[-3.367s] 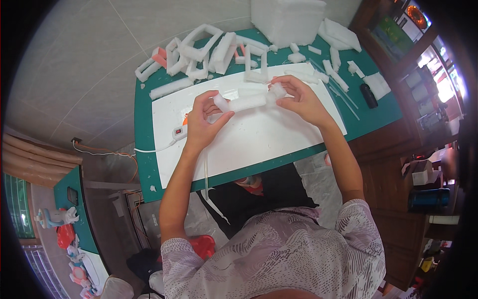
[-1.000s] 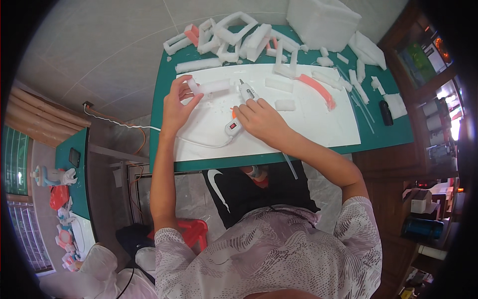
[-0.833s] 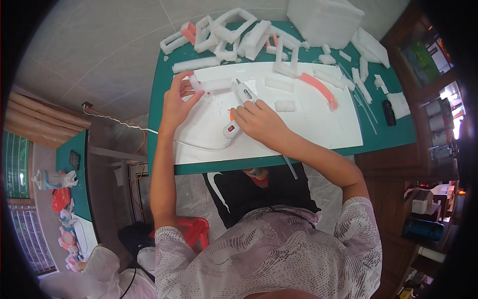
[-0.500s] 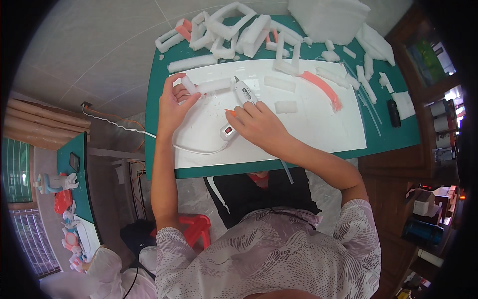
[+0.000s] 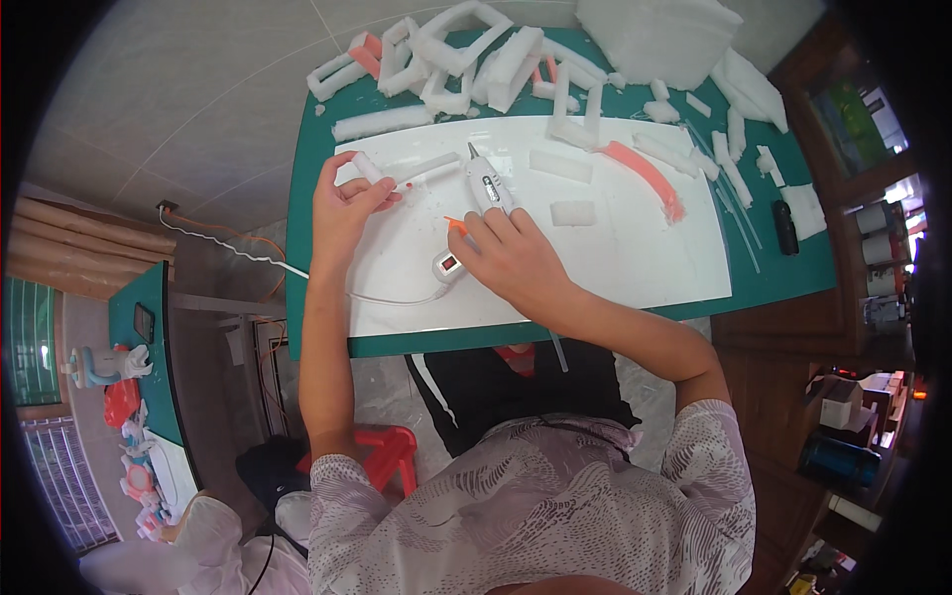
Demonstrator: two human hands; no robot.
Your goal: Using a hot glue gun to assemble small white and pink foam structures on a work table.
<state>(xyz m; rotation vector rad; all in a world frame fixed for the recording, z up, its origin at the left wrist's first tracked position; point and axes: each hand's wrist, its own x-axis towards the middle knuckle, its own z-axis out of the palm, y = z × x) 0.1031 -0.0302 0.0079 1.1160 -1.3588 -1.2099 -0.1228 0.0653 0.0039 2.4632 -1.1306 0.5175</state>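
Observation:
My left hand [image 5: 347,201] pinches a short white foam piece [image 5: 366,167] between thumb and fingers, over the left part of the white board [image 5: 635,258]. A longer white foam strip [image 5: 430,170] reaches right from the fingertips; whether it is joined to the short piece, I cannot tell. My right hand [image 5: 521,260] is wrapped round a white hot glue gun [image 5: 488,186] with an orange trigger [image 5: 455,226]. Its nozzle points away from me, close to the strip's right end. A clear glue stick [image 5: 559,351] shows beyond the table's near edge, below my right wrist.
Foam frames [image 5: 515,71] and offcuts crowd the green table's [image 5: 813,268] far side, beside a large foam block [image 5: 659,40]. Two foam pieces [image 5: 572,213] and a pink strip [image 5: 645,180] lie on the board. A white cord [image 5: 297,270] runs left to a socket.
My left hand has turned slightly, tilting the short foam piece, and the longer strip has shifted a little with it. The glue gun has moved slightly farther away in my right hand.

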